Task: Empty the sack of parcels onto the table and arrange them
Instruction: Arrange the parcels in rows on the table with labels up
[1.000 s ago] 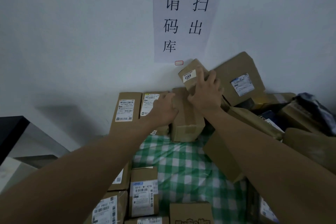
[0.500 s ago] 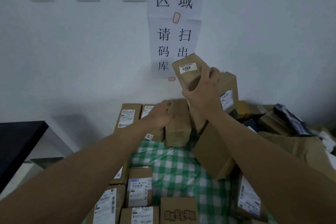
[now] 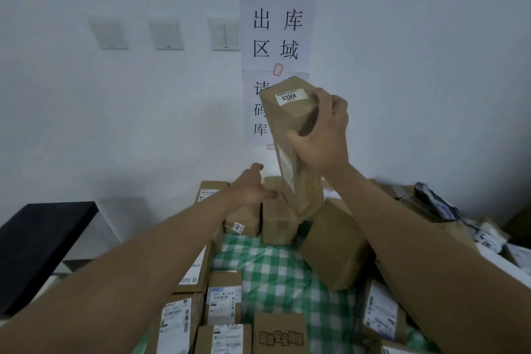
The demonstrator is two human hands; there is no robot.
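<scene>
Where parcels crowd: checked cloth, wall sign.

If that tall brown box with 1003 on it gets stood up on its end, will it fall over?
Probably quite easily. The tall box is long and narrow, so on its small end it looks tippy. The right hand lifts it alone, so it seems light for its size. Its cardboard sides stay straight, so likely stiff, not floppy.
</scene>
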